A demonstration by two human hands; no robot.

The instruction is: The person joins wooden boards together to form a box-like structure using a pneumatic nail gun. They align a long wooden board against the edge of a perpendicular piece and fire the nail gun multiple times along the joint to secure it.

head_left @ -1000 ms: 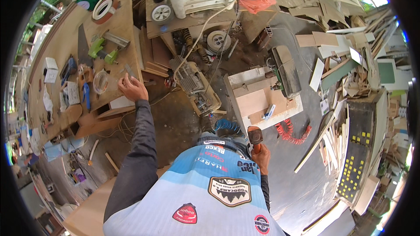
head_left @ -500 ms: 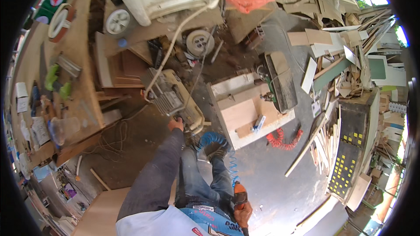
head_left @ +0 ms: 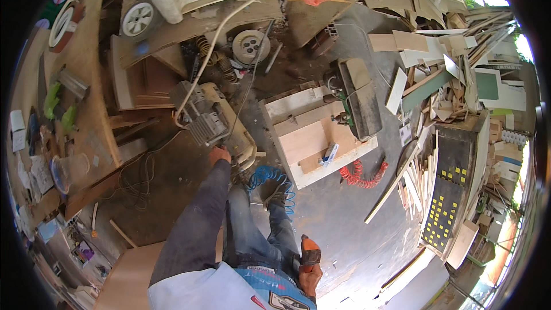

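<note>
My left arm reaches forward, and my left hand (head_left: 218, 154) is at the near end of a dusty air compressor (head_left: 236, 129) on the floor. Its fingers look closed at a fitting there, too small to make out. Beside my right thigh, my right hand (head_left: 310, 277) grips an orange and black handheld air tool (head_left: 310, 251), its kind not clear. A blue coiled air hose (head_left: 265, 177) runs from near the compressor down toward the tool, by my feet.
Ahead right lies an open wooden box (head_left: 298, 140) with a green and black machine (head_left: 361, 100) at its far side. A red coiled hose (head_left: 365, 179) lies beside it. Wood offcuts (head_left: 425, 51) pile at the right; a workbench (head_left: 94, 115) stands left.
The view has shifted, so the surroundings sit a little further left and up. My left hand stays at the compressor, and my right hand still holds the air tool, now tilted slightly differently.
</note>
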